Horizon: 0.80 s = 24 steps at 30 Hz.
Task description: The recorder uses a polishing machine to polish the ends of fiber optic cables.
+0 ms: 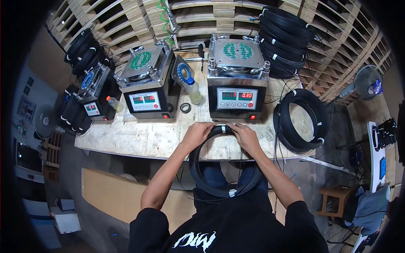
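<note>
Two hands (196, 134) grasping one black cable coil (195, 168).
Counter (126, 137): three machines (236, 81), printed panels (237, 100), red digits (246, 95) lit, 9–12 o'clock from hands.

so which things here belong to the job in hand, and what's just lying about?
In the job:
black cable coil, gripped by left hand and right hand
possibly the lit machine straight ahead

Seemingly just lying about:
blue-capped bottle
black ring on the bench
orange-capped bottle
</note>
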Motion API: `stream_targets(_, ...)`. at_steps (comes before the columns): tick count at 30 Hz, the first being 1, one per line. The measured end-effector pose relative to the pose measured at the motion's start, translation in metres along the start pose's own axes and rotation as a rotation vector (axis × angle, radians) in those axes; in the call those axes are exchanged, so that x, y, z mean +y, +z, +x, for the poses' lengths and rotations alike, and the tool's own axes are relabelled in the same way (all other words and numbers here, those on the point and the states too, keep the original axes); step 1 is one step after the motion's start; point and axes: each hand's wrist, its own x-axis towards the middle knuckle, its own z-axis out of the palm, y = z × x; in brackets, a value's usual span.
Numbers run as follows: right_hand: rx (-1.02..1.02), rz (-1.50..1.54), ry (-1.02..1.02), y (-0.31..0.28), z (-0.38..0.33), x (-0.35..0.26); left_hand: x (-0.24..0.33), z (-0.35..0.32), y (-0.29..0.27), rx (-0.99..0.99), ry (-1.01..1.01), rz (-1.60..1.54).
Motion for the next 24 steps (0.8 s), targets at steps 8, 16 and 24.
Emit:
stream_targets(8,0.119,-0.053,0.023,0.003,0.011,-0.016,0.028,0.004,0.004,0.042,-0.004,0.147)
stream_targets(16,0.085,-0.119,-0.012,0.0,0.01,-0.007,0.018,0.004,0.014,0.078,0.004,0.022)
stream_targets(24,0.07,-0.281,0.16,0.016,0.031,-0.013,0.037,0.007,0.005,-0.023,-0.143,0.2)
